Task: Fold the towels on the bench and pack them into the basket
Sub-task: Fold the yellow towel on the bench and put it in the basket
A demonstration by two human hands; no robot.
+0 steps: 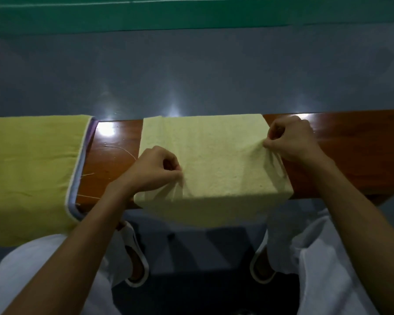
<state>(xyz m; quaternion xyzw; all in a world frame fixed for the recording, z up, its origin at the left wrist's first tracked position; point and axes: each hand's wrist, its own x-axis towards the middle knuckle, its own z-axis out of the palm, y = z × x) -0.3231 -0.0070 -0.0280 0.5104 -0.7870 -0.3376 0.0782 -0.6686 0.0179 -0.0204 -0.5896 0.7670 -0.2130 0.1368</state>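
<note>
Towel (212,155) (pale yellow) drapes the bench (350,155), both hands' fingers (175,171) pinching its side edges.

Both bare forearms are reaching from the near edge toward the far side, the left forearm (77,235) coming in from the near left and the right forearm (355,212) from the near right. The left hand (156,169) is lying knuckles up with fingers curled under, thumb and fingertips pinching a fold of the pale yellow towel (209,155). The right hand (289,138) is sitting farther away and to the right, also knuckles up, pinching the same towel at its right edge. The hands are working well apart.
</note>
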